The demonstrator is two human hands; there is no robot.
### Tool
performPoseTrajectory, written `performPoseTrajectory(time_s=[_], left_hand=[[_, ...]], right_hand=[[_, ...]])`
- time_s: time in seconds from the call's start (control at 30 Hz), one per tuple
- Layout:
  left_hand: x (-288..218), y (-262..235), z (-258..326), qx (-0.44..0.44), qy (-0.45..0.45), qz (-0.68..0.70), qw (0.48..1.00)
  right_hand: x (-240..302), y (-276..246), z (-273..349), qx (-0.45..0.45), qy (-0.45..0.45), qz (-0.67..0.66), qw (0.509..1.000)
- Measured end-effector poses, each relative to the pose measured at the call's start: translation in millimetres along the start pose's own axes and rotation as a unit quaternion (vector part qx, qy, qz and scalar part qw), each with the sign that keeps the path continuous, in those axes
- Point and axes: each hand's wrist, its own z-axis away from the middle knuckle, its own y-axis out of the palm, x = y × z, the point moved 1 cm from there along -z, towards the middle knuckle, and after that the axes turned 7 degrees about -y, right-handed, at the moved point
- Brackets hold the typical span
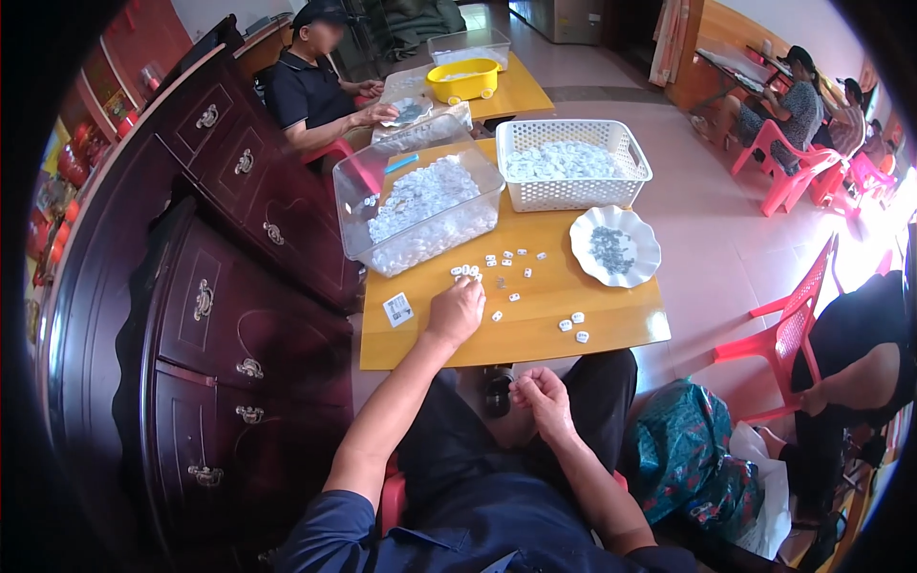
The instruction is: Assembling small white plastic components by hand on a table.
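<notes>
Currently, left hand (457,313): fingers bunched at loose white pieces (527,273) on the tabletop (535,336) (cannot tell whether one is gripped).
Right hand (546,401): fingertips together above the lap, contents unclear.
Wavy plate (650,258): grey bits (611,250), apparently plenty left.
Clear bin (355,215), white basket (573,198): both well stocked, so most work seems left; three pieces (565,326) sit apart, perhaps done.

Left hand (458,311) forward; right hand (546,401) curled
</notes>
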Motion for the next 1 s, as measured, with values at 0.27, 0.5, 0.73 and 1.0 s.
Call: performPoseTrajectory(time_s=[0.27, 0.5, 0.73, 1.0], left_hand=[[-15, -19, 43, 0.003, -0.012, 0.112, 0.994], [-36, -31, 95, 0.110, -0.152, 0.403, 0.896], [-48, -35, 112, 0.157, -0.092, 0.392, 0.902], [-58, -35, 115, 0.138, -0.051, 0.383, 0.912]], right_hand=[[0, 1, 4, -0.001, 0.000, -0.001, 1.000], [2, 7, 2, 0.002, -0.020, 0.001, 1.000], [2, 10, 4, 0.005, -0.052, 0.055, 0.997], [2, 11, 5, -0.006, -0.076, 0.099, 0.992]])
